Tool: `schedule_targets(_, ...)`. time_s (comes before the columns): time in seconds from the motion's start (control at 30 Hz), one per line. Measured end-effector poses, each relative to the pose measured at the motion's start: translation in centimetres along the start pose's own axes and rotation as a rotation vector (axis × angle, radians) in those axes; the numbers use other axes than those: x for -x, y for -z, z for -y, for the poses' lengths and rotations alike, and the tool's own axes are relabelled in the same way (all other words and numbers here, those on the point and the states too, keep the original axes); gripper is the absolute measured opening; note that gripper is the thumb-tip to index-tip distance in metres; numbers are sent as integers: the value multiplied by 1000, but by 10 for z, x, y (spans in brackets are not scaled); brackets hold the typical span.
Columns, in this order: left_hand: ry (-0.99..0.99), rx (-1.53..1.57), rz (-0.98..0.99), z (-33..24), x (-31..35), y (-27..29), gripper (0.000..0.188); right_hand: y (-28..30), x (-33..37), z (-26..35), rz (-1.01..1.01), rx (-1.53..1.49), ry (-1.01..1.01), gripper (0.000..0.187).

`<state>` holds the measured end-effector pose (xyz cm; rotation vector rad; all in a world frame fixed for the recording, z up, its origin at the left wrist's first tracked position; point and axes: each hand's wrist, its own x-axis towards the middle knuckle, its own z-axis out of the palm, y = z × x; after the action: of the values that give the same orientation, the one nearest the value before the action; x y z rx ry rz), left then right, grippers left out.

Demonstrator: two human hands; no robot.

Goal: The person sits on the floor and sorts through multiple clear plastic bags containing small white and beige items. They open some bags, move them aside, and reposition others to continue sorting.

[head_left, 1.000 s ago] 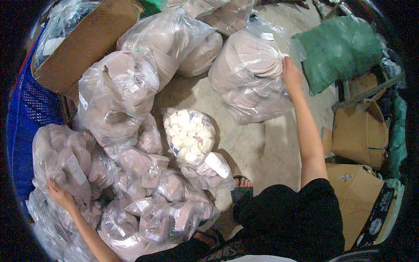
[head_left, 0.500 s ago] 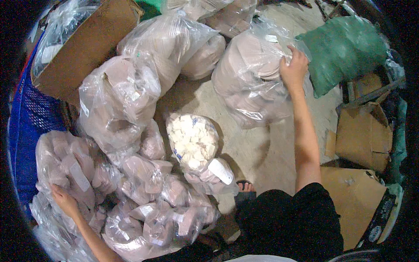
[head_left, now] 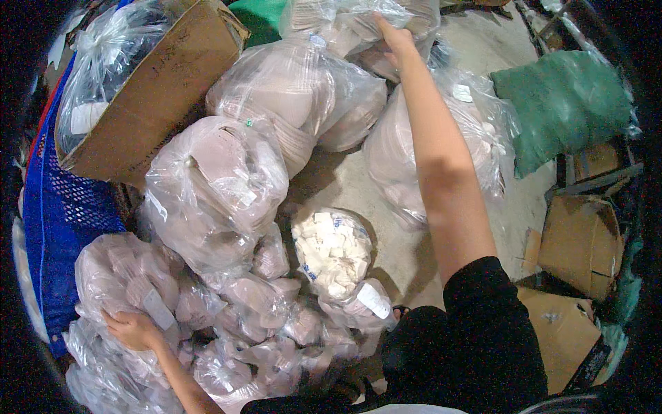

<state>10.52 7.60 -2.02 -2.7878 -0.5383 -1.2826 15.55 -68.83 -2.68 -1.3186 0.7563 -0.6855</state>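
My left hand (head_left: 131,330) lies with fingers stretched out against a clear plastic bag (head_left: 124,269) of pinkish-beige, rounded, padded-looking pieces at the near left. My right arm reaches far forward. At its end my right hand (head_left: 396,40), its fingers apart, touches a clear bag (head_left: 338,27) of similar pieces at the far edge. Below that forearm stands another full bag (head_left: 393,152), partly covered by the arm. Several more such bags are piled to the left, including a large knotted one (head_left: 214,186) and a stacked one (head_left: 276,90).
A bag of small cream-white blocks (head_left: 334,241) sits mid-floor beside a smaller bag (head_left: 365,303). A long cardboard box (head_left: 152,96) and blue mesh (head_left: 76,234) stand left. On the right are a green sack (head_left: 565,107) and cardboard boxes (head_left: 579,241).
My right hand has left the bag at the right and moved farther forward and left, onto the far bag. My left hand stays at the same near-left bag. The whole view has shifted slightly.
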Motion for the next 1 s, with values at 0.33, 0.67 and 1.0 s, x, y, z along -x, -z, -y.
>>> schedule_targets(0.33,-60,-83,-50,4,2,-14,47,-77,-19,-20,-138,-320,119,49)
schedule_targets(0.67,-5,-204,-33,-9,0,-19,48,-186,199,-22,369,337,1017,38)
schedule_targets(1.0,11,-182,-93,-9,6,-13,47,-186,404,-194,1472,154,847,39)
